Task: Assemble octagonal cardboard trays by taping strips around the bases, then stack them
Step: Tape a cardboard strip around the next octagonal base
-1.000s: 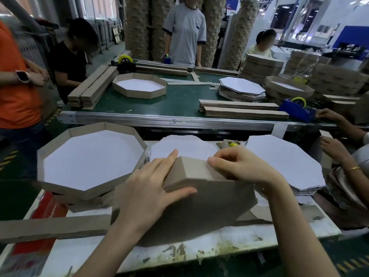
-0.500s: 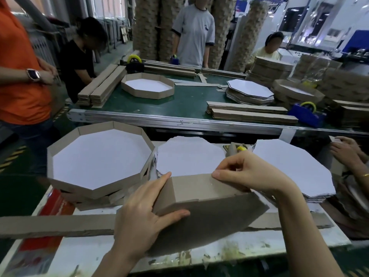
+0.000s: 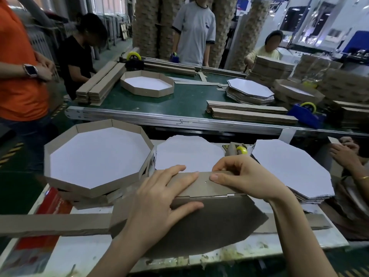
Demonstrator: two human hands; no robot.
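Tray (image 3: 209, 222) in the making lies bottom-up at the near edge of the white table (image 3: 79, 254), its brown underside toward the camera. To its left a finished tray (image 3: 97, 156) sits open side up on a low stack of cardboard. Behind and to the right stand two piles of white-faced bases (image 3: 289, 164). A long strip (image 3: 50, 224) lies flat across the table and meets the tray's left corner; whether it is one piece with the wall I cannot tell.

The side strip (image 3: 203, 183) runs along the far edge of the base. The left hand (image 3: 157, 200) lies spread on it, fingers straight and pressing, thumb on the brown bottom. The right hand (image 3: 245, 176) pinches the strip's top edge, thumb on the outer face and fingers curled over behind. A tape holder (image 3: 237, 149) stands just beyond that hand.

The risk, as I judge it, is at the seam, where a thin white gap shows. If either hand eases before tape holds the joint, the strip may spring away or set crooked. A skewed wall would stack badly.
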